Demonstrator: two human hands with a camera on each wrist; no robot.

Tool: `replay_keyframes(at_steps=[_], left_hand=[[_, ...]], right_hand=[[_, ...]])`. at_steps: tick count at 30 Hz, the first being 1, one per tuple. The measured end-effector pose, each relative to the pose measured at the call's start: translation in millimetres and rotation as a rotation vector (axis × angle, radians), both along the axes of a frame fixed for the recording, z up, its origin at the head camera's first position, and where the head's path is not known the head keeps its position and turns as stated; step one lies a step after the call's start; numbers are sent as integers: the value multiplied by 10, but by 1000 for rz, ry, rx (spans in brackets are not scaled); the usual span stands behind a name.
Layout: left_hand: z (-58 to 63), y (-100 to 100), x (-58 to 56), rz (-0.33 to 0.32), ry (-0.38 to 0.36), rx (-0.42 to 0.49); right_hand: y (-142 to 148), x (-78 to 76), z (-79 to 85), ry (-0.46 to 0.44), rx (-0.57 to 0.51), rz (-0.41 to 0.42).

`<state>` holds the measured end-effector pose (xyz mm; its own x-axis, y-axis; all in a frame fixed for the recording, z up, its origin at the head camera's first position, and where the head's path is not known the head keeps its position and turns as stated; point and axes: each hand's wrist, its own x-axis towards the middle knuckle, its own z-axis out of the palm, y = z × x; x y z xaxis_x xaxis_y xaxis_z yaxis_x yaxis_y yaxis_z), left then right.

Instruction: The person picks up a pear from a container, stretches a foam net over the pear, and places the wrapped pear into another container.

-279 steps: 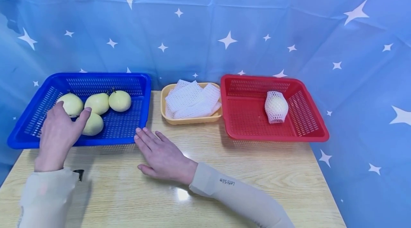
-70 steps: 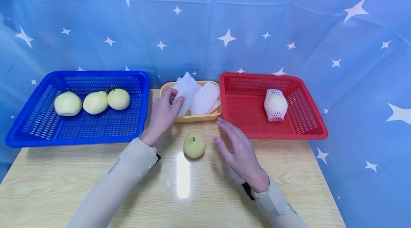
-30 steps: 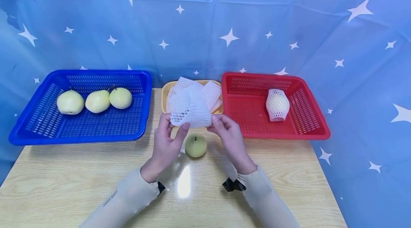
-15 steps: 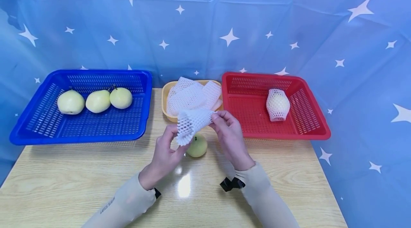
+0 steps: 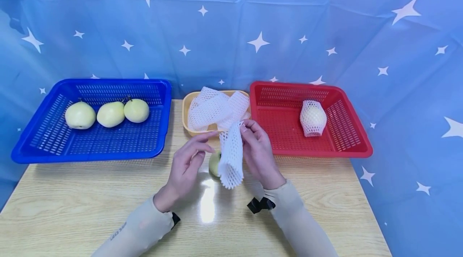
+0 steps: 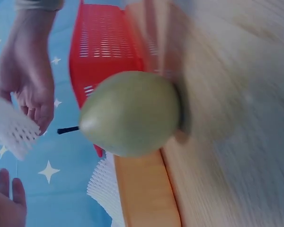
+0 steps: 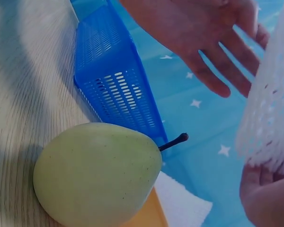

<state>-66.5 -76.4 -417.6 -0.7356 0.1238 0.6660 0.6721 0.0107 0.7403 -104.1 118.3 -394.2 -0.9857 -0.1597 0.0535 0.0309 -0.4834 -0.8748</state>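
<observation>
My right hand (image 5: 261, 155) pinches one end of a white foam fruit net (image 5: 232, 154), which hangs down with its scalloped open end toward me. To its left, my left hand (image 5: 185, 168) has its fingers extended and holds nothing; the right wrist view shows those fingers (image 7: 229, 61) spread and apart from the net. A green-yellow pear (image 5: 214, 164) stands on the table beneath, partly hidden behind the net. Its dark stem points up, and the whole pear (image 6: 132, 113) shows in the left wrist view.
At left, a blue basket (image 5: 108, 155) holds several pears. A small yellow tray (image 5: 185, 118) of foam nets sits at the back middle. Right of it, a red basket (image 5: 278, 132) holds one netted pear (image 5: 313, 118). A blue star-patterned curtain (image 5: 217, 27) hangs behind the table.
A pear came from the blue basket to the table, and a net from the yellow tray. Both hands held that net; now it hangs from the right hand, and the left has let go.
</observation>
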Motion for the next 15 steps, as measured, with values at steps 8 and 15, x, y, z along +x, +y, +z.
replay_keyframes(at_steps=[8,15], left_hand=[[165,4,-139,-25,-456,-80],[224,7,-195,-10,-503,-226]], right_hand=[[26,9,-15,18,10,128],[21,13,-8,84,41,186]])
